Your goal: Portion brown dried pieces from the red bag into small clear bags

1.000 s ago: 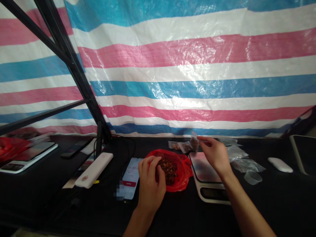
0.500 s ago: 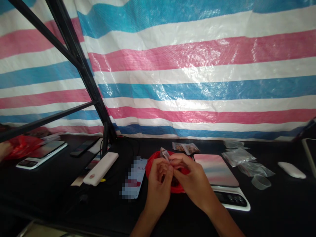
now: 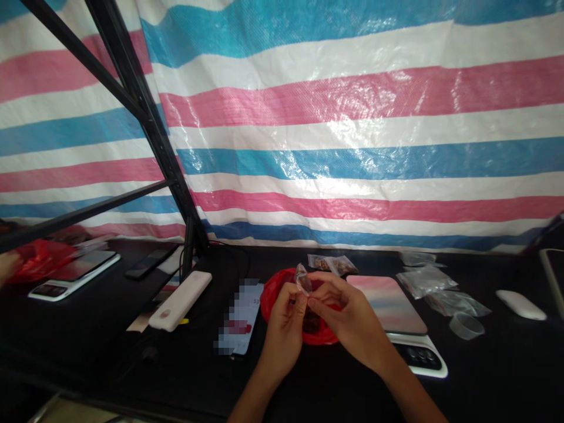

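Striped sheeting [image 3: 352,100] in blue, white and red hangs behind a black table [image 3: 185,382]. Nearest me, a small clear bag [image 3: 302,280] sits at the fingertips of both hands, its end standing up above them over an open red bag [image 3: 275,291]. Left hand [image 3: 284,320] and right hand [image 3: 346,311] both pinch it, thumbs drawn close together; whatever the bag contains is too small to tell. Just beneath the grip, dark brown pieces [image 3: 312,324] show inside the red bag. Beyond the grip lie filled packets [image 3: 332,264]. Just right of it is a scale [image 3: 388,302], its near side partly covered by the right hand and forearm; farther right are clear bags [image 3: 425,281], a clear cup [image 3: 466,326] and a white oval object [image 3: 520,305]. Left of the grip rests a phone [image 3: 249,320], its screen partly pixelated, then a white oblong block [image 3: 180,301]. Well apart, at far left, another person's hand [image 3: 6,265] touches a second red bag [image 3: 42,259] beside another scale [image 3: 73,276].
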Demonstrator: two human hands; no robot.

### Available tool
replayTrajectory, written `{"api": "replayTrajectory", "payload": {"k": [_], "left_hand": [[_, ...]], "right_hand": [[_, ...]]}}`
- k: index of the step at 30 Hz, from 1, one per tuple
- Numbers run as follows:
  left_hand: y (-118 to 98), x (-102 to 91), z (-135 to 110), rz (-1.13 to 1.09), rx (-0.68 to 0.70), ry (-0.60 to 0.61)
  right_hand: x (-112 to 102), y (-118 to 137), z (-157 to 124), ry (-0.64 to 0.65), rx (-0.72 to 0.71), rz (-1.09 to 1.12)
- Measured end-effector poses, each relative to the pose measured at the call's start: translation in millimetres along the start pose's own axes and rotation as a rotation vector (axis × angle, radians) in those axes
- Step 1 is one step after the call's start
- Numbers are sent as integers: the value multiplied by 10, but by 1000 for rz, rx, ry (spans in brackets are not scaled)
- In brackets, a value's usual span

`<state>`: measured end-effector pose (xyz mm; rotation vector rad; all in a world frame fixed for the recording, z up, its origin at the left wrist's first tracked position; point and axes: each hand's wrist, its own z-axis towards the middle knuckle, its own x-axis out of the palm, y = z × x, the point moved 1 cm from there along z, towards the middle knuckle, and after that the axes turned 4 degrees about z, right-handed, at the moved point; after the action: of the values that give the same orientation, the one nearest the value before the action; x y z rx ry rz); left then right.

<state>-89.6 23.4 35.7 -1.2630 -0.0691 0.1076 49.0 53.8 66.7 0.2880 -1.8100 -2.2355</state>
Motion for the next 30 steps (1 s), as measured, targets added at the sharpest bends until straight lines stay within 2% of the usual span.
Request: {"api": "replayTrajectory", "payload": {"k": [4, 10, 14, 18, 23, 26, 28, 30], "left_hand": [[12, 70, -38, 119, -48, 27], [63, 153, -26, 298, 42, -45], [72, 159, -23, 401, 97, -108], [54, 131, 0, 280, 57, -125], [81, 87, 67, -135, -139, -159], [130, 93, 90, -349, -218, -86], [161, 91, 88, -336, -251, -61], [182, 70, 71, -193, -216, -160]], "right_hand": [[44, 1, -23, -84, 24, 48], [151, -41, -53, -317, -93, -107], [53, -59, -24, -474, -158, -175], [-70, -46, 22, -369, -203, -203], [-158, -101, 59, -352, -252, -517], [-179, -174, 89, -272, -189, -531], [-191, -201, 105, -283, -176, -483], [-199, -206, 110, -338, -217, -500]]}}
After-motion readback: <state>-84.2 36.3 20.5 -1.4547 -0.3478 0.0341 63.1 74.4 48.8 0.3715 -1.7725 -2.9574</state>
